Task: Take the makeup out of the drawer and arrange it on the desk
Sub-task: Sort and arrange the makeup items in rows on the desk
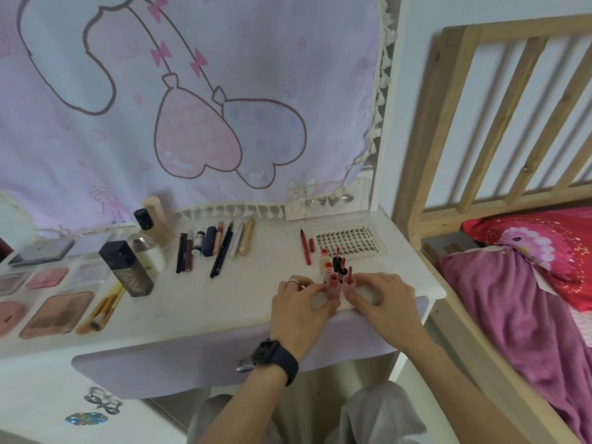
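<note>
Nearest the camera, the lilac drawer front (192,357) sits flush under the desk (205,302), so whether any makeup is left inside cannot be told. At the desk's front edge the left hand (301,312), wearing a ring and a dark wristwatch (275,357), has thumb and fingers pinched on an upright pink lip-gloss tube (333,285), while the right hand (384,299) pinches a second small tube (349,285) just beside it; the fingers cover both tubes' lower halves, so whether they stand on the desk is unclear. Directly behind them a short cluster of small tubes (331,265) stands in a row. The task looks well advanced: to the left lie palettes (56,314), makeup brushes (102,307) and a dark square foundation bottle (126,267), farther back a neat row of pencils and liners (211,248), a red lip pencil (305,246) and a tray of false lashes (347,241). What seems to remain is lining up these last glosses. The leftmost palettes are cut off by the frame, and labels are too blurred to read.
</note>
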`<action>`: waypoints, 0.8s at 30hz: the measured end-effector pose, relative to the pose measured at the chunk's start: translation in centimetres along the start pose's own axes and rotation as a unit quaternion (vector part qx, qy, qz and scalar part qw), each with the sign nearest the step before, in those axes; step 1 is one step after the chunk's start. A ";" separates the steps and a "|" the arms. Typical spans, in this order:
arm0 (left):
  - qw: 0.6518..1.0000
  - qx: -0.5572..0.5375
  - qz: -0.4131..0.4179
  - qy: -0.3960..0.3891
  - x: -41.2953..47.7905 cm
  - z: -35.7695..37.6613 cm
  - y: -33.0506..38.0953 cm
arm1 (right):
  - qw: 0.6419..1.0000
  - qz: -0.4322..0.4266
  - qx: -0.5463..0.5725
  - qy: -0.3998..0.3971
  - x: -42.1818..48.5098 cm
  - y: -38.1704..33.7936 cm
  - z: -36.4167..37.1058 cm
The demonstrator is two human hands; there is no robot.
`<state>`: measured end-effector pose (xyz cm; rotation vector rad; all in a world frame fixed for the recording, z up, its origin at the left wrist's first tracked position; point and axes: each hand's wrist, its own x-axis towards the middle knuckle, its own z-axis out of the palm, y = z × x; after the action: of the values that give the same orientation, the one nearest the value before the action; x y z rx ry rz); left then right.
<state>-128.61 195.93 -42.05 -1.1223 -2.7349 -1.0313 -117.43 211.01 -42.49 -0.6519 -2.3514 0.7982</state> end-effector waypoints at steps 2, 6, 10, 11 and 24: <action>1.000 0.004 -0.001 -0.004 0.0 0.1 -0.1 | 1.000 0.001 -0.003 0.001 0.0 0.0 0.0; 1.000 -0.002 -0.001 0.003 -0.1 0.2 -0.3 | 1.000 0.002 -0.010 -0.001 0.0 0.1 0.1; 1.000 -0.013 -0.003 0.009 0.0 0.2 -0.2 | 0.999 0.012 -0.031 -0.005 0.1 0.2 0.3; 1.000 -0.017 -0.004 0.009 0.0 0.2 -0.1 | 0.999 0.014 -0.036 -0.006 0.1 0.2 0.4; 1.000 -0.029 -0.003 -0.007 -0.4 -0.6 -0.2 | 0.999 0.036 -0.005 -0.017 -1.0 -0.6 -0.2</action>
<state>-128.52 195.23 -41.82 -1.1345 -2.7385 -1.1145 -116.72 210.02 -42.30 -0.7368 -2.3744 0.8356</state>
